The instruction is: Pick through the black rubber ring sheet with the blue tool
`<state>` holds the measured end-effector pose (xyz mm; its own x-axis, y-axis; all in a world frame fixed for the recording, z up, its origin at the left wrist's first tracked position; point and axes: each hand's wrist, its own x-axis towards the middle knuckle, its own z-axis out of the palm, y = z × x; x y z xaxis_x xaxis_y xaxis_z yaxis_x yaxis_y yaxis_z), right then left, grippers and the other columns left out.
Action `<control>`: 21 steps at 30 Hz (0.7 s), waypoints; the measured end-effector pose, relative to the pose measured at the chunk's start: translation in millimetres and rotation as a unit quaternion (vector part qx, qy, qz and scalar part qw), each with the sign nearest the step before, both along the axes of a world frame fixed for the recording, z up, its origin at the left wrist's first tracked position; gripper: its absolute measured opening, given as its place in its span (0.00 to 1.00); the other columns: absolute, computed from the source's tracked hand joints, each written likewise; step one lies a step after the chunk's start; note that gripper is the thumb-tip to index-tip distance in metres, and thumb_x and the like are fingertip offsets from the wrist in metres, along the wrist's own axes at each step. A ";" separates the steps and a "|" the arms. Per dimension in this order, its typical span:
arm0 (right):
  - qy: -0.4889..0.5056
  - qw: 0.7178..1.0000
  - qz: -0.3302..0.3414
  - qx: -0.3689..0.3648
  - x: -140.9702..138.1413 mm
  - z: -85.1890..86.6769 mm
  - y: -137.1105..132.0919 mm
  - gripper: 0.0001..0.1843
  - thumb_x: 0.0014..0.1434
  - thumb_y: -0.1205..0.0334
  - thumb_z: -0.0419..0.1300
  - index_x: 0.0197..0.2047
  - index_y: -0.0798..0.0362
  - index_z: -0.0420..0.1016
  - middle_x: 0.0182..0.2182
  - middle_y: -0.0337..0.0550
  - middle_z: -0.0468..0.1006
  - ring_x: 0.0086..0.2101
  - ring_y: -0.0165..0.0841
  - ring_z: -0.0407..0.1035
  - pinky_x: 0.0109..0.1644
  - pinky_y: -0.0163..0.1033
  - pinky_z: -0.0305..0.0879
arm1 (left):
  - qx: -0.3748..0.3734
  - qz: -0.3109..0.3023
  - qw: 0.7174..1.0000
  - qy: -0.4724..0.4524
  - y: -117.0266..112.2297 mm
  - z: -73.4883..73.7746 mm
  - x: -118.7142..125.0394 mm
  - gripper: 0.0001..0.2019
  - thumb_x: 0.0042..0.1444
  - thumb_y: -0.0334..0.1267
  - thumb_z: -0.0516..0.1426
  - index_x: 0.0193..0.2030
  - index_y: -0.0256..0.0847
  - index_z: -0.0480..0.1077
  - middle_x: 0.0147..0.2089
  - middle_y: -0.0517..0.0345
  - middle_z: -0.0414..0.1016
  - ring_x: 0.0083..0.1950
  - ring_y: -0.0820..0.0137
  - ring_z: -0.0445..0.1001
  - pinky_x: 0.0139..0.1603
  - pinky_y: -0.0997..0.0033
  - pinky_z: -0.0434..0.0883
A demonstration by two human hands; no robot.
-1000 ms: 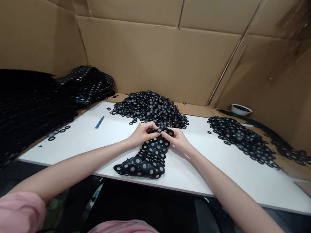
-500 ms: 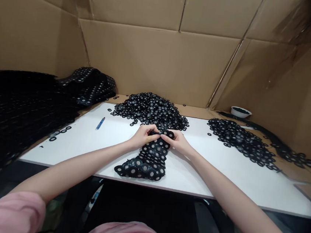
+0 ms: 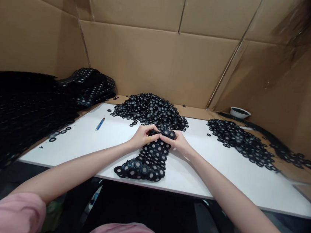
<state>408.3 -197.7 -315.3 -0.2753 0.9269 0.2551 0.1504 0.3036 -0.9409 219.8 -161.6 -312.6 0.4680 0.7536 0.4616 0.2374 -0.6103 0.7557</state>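
A black sheet of joined round discs with grey centres [image 3: 148,160] lies on the white table [image 3: 221,175], running from the front edge toward me up to my hands. My left hand [image 3: 141,136] pinches the sheet's far end from the left, fingers curled closed. My right hand [image 3: 177,141] pinches the same end from the right, thumb and fingers pressed on a disc. The two hands nearly touch. Just beyond them lies a big heap of loose black discs [image 3: 152,110].
A second spread of loose discs [image 3: 239,140] lies at the right. A blue pen [image 3: 99,123] rests left of centre. Stacked black disc sheets [image 3: 20,109] fill the left side. A small white bowl [image 3: 240,112] stands at the back right. Cardboard walls surround the table.
Both hands stay pinched on the sheet's far end, with only small finger shifts. The view has tilted slightly.
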 end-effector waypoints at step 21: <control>0.041 0.999 0.029 -0.016 -4.3 0.1 -5.4 0.16 0.48 0.53 0.67 0.27 0.57 0.72 0.25 0.37 0.72 0.26 0.28 0.63 0.30 0.34 0.59 | 0.123 -0.051 0.990 0.036 1.6 5.4 -1.8 0.17 0.62 0.44 0.51 0.29 0.37 0.73 0.32 0.56 0.71 0.35 0.71 0.68 0.37 0.71 0.64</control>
